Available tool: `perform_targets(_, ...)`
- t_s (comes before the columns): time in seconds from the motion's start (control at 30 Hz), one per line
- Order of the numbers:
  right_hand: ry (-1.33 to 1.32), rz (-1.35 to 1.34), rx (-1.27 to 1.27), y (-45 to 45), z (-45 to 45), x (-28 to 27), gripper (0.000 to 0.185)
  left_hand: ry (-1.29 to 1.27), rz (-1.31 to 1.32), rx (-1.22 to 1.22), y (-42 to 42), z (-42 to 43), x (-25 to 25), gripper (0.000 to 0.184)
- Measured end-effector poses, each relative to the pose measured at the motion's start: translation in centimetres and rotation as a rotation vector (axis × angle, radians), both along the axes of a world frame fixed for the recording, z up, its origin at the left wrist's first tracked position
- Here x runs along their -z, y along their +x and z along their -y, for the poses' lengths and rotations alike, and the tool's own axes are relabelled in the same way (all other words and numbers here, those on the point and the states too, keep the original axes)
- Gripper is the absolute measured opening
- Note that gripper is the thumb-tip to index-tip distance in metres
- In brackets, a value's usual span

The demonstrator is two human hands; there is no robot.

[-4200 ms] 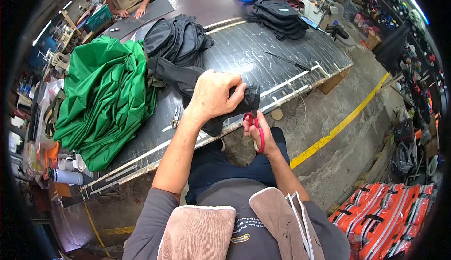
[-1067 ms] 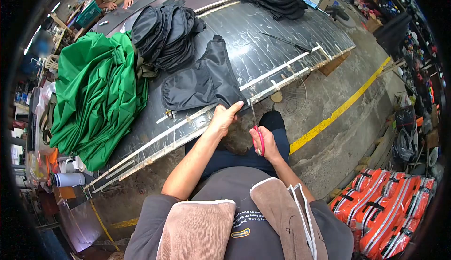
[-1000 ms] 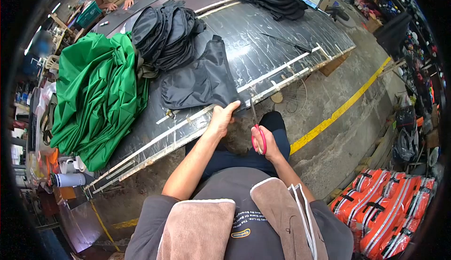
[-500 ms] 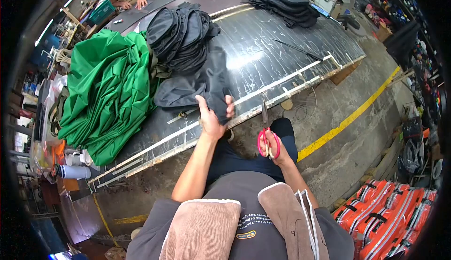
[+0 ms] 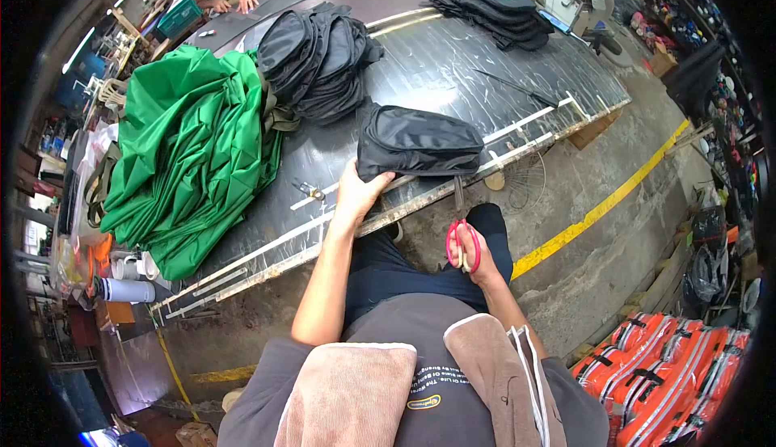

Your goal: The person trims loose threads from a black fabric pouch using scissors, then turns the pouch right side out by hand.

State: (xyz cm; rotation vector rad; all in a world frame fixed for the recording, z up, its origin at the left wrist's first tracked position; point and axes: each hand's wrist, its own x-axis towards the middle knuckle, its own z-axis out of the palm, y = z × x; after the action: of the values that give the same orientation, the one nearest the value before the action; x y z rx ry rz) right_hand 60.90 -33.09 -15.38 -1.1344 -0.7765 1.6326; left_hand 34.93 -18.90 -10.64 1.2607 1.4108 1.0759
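Note:
A black fabric bag piece point(image 5: 424, 132) with a curved, seamed edge lies across the near edge of the dark table. My left hand point(image 5: 357, 198) grips its lower left corner, thumb on the near side, some fingers hidden beneath the fabric. In my right hand point(image 5: 475, 259) are scissors point(image 5: 451, 245) with red handles. Their blades point away from me, and the tips pass under or behind the bag piece's right end, so I cannot tell whether they are apart. Left of the bag piece, a small metal thread snipper point(image 5: 308, 191) rests on the table.
Green fabric point(image 5: 190, 156) is heaped on the left of the table point(image 5: 517, 67), beside a stack of black bag pieces point(image 5: 311, 59). More black bags point(image 5: 497, 14) lie at the far right. Orange packs point(image 5: 671, 374) stand lower right. Across the table, a person's hands rest on dark sheet material.
The black bag piece has swung right and turned over, from hanging limp to lying spread. My left hand now holds its left corner. The scissors have barely moved.

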Motion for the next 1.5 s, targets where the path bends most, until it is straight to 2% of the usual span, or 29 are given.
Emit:
perform_targets(0.13, -0.040, 0.031, 0.029, 0.6, 0.5, 0.4, 0.036, -0.380, 0.696, 0.109, -0.4, 0.8, 0.4, 0.049)
perform_targets(0.23, -0.054, 0.067, 0.019, 1.0, 0.3, 0.6, 0.035, -0.687, 0.921, 0.121, -0.8, 1.9, -1.1, 0.035)
perform_targets(0.27, -0.067, 0.065, 0.025, 1.1, 0.2, 0.5, 0.034, -0.748, 0.939, 0.270, -2.0, 0.9, 3.9, 0.031)
perform_targets(0.3, -0.084, 0.061, 0.033, 1.1, 0.1, 0.3, 0.033, -0.804, 0.936, 0.355, -2.1, 0.7, 5.6, 0.030)
perform_targets(0.33, -0.101, 0.057, 0.041, 1.1, 0.0, 0.0, 0.033, -0.857, 0.929, 0.444, -1.3, 1.0, 3.9, 0.028)
perform_targets(0.37, -0.117, 0.054, 0.048, 1.1, 0.0, -0.1, 0.032, -0.888, 0.800, 0.340, 0.5, 2.0, 2.5, 0.028)
perform_targets(0.4, -0.113, 0.043, 0.045, 1.3, 0.0, 0.2, 0.032, -0.924, 0.670, 0.238, 3.2, 3.5, -2.7, 0.028)
perform_targets(0.43, -0.113, 0.065, 0.047, 1.4, 0.0, 0.5, 0.032, -0.905, 0.731, 0.366, 3.7, 3.1, -0.3, 0.031)
perform_targets(0.5, -0.108, 0.108, 0.053, 1.8, 0.1, 0.9, 0.032, -0.715, 0.726, 0.372, 5.6, 3.5, 2.1, 0.033)
perform_targets(0.53, -0.100, 0.104, 0.061, 1.8, 0.2, 0.9, 0.032, -0.605, 0.765, 0.351, 6.4, 3.8, 0.8, 0.038)
perform_targets(0.63, -0.075, 0.088, 0.090, 2.0, 0.9, 1.1, 0.031, -0.169, 0.863, 0.173, 8.5, 4.6, -1.1, 0.040)
perform_targets(0.67, -0.059, 0.081, 0.092, 2.0, 1.0, 1.3, 0.031, -0.122, 0.915, 0.164, 8.8, 4.6, -1.2, 0.048)
perform_targets(0.77, -0.025, 0.098, 0.061, 1.3, 0.9, 1.6, 0.028, 0.032, 0.921, 0.082, 10.0, 5.0, -3.0, 0.054)
perform_targets(0.8, -0.016, 0.108, 0.049, 0.9, 0.8, 1.4, 0.028, 0.022, 0.935, 0.076, 10.1, 5.0, -3.5, 0.062)
perform_targets(0.93, 0.148, 0.110, 0.000, -0.7, 0.1, 1.0, 0.027, 0.046, 0.877, -0.007, 10.9, 4.4, -2.3, 0.072)
perform_targets(1.07, 0.200, 0.196, -0.034, -1.3, -1.0, 0.8, 0.028, 0.004, 0.863, -0.026, 11.2, 4.6, -1.8, 0.072)
perform_targets(1.33, 0.299, 0.252, -0.063, -1.1, -1.7, 0.6, 0.042, 0.054, 0.747, -0.113, 12.0, 4.8, -0.7, 0.069)
perform_targets(1.43, 0.293, 0.249, -0.072, -1.1, -1.7, 0.9, 0.044, 0.020, 0.757, -0.068, 11.7, 4.8, -1.3, 0.069)
perform_targets(1.5, 0.292, 0.234, -0.070, -1.1, -1.7, 1.0, 0.043, 0.029, 0.741, -0.085, 11.8, 5.2, -1.7, 0.056)
